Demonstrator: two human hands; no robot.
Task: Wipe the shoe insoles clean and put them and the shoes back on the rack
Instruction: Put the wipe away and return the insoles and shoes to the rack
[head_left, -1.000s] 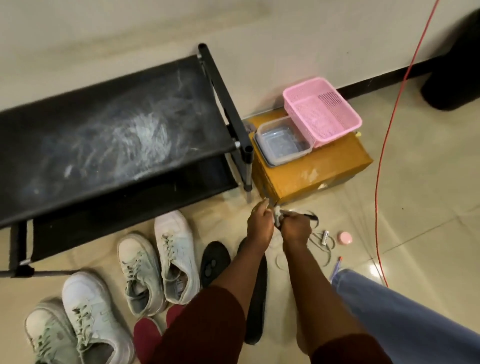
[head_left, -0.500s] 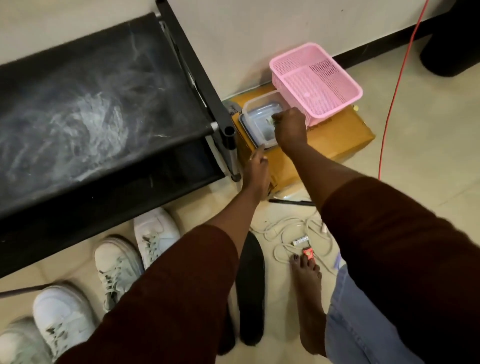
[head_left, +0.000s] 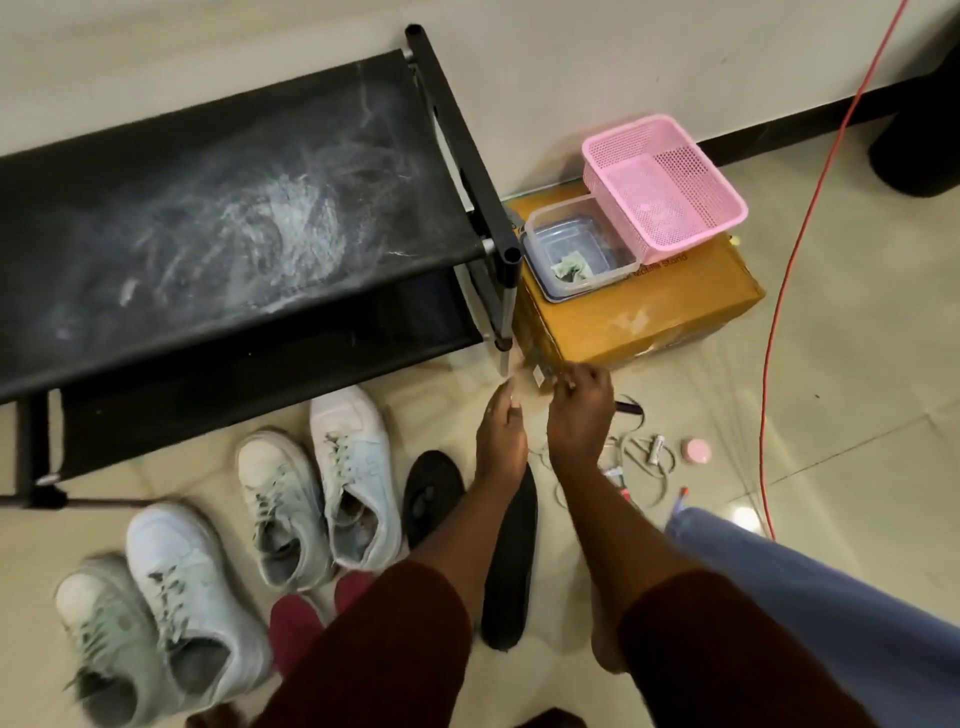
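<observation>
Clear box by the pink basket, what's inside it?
A small crumpled pale-green wad lies in the clear box, toward its front. The pink basket hides the box's far right corner, so anything there cannot be seen.

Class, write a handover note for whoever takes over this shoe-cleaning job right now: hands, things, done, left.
Hands: left hand and right hand close together above the floor, blurred; grip unclear.
Things: four white shoes, black insoles and red insoles on the floor before the rack.
Done: wiping cannot be judged.
Left: return insoles and shoes to rack.
</observation>
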